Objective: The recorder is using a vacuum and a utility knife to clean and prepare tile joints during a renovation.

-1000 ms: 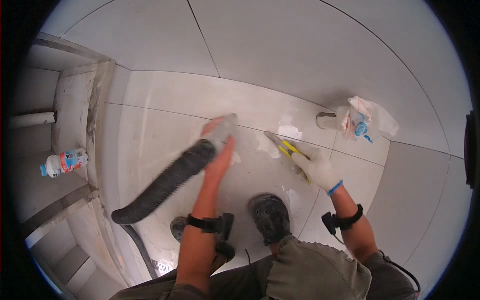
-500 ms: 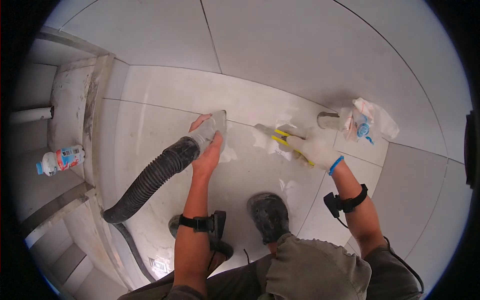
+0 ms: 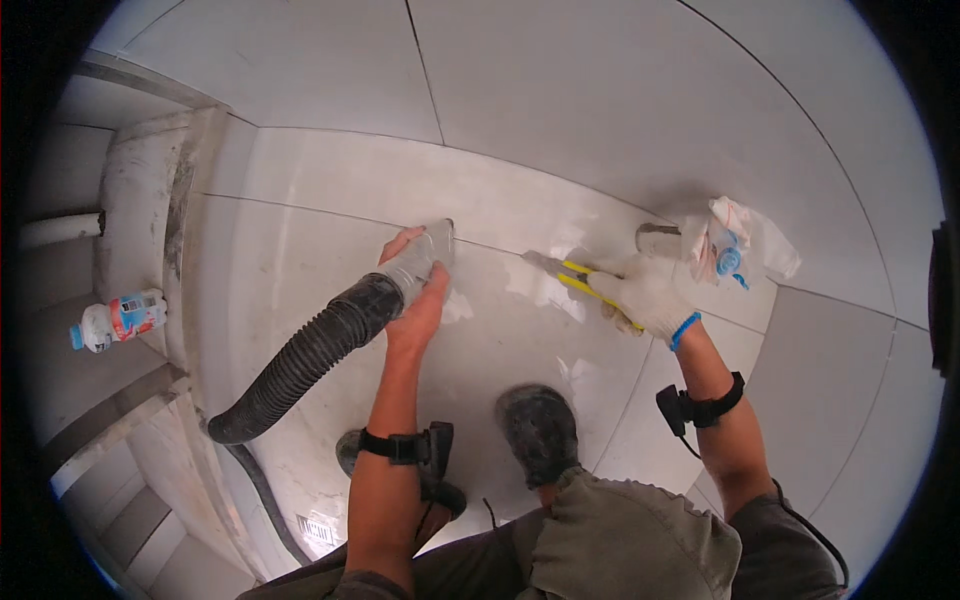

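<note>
A clear plastic nozzle (image 3: 408, 270) on the end of a black corrugated hose (image 3: 310, 345) is gripped by my bare left hand (image 3: 424, 308). The nozzle's mouth rests at the joint between the pale floor tiles. My right hand (image 3: 645, 295), in a white knitted glove with a blue cuff, closes round a yellow-handled blade tool (image 3: 577, 278). Its grey, pointed end lies at the same joint, to the right of the nozzle; whether it is a knife or a scraper I cannot make out.
Beyond my right hand, a round drain hole (image 3: 658, 239) sits beside a crumpled plastic bag (image 3: 765, 240). A plastic bottle with a blue cap (image 3: 118, 320) lies on the ledge at left. My dark shoe (image 3: 538, 430) stands on the tiled floor (image 3: 330, 235). Tiled walls border the floor.
My right hand has shifted slightly to the right with the yellow-handled blade tool, showing more of its blade. My left hand and the nozzle have hardly moved.
</note>
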`<state>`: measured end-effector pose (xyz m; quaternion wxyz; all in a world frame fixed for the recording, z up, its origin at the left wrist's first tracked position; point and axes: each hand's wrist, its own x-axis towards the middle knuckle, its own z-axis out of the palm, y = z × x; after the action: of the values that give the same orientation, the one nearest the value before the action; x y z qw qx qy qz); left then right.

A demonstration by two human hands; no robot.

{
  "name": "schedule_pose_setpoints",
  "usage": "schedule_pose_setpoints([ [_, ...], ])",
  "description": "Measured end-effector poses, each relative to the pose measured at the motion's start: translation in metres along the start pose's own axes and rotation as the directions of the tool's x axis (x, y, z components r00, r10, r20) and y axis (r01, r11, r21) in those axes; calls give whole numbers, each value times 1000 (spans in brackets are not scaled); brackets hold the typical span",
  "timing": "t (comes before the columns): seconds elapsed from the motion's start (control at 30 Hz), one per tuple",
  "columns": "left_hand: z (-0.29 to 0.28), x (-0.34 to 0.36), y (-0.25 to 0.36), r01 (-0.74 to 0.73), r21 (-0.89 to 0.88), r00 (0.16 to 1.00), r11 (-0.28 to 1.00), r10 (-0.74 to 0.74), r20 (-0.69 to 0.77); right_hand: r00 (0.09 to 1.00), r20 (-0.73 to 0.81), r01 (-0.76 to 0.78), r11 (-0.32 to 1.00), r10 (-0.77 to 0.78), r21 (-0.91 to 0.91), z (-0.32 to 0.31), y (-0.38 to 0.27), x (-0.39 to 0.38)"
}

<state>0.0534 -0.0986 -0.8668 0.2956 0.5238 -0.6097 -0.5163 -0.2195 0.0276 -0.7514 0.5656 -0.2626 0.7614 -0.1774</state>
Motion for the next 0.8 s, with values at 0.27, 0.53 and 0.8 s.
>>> schedule_pose_setpoints([
  [0.27, 21, -15, -9, -290, -60, 949, 955, 295, 109, 996, -14, 83, 990, -85, -110, 9, 3, 5],
  [0.53, 44, -35, 16, -250, -55, 954, 967, 256, 156, 995, -57, 73, 996, -76, -55, 6, 2, 4],
  [0.8, -77, 42, -36, -170, -124, 955, 978, 133, -265, 967, 34, 254, 951, -252, -177, 51, -56, 53],
])
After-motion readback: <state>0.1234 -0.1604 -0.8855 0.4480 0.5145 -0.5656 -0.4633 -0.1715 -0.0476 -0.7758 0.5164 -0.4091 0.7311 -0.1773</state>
